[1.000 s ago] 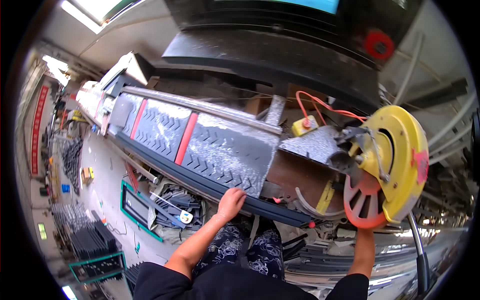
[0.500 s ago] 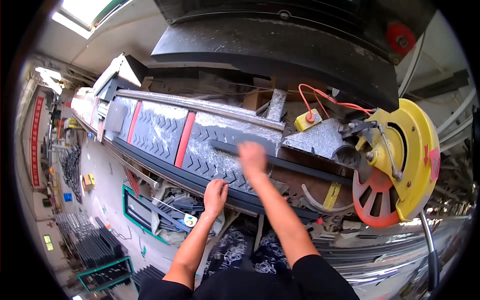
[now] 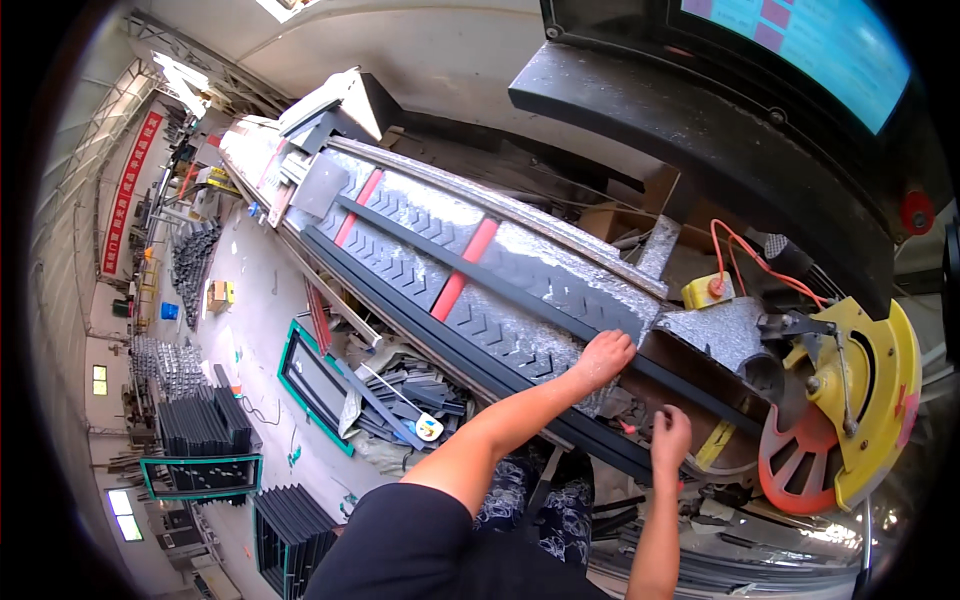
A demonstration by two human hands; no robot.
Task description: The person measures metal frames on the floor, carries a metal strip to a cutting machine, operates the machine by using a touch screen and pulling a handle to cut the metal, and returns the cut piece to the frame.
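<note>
A long dark profile bar lies lengthwise along the machine bed, one end by the saw guard. My left hand is on this bar near the bed's right end, its fingers bent over the bar. Closer to me, my right hand hovers beside the bar with loosely bent fingers. The thumb stands slightly apart, and nothing shows in the hand. More dark bars run along the bed's near edge.
A yellow saw guard with an orange slotted cover stands at right. Above hangs a black console with a lit screen. Offcuts and a tape measure lie below the bed, near green-edged frames.
The dark bar has slid left along the bed, over both red strips. My left hand has moved onto it, while my right hand has come off it toward me. The view has swung right.
</note>
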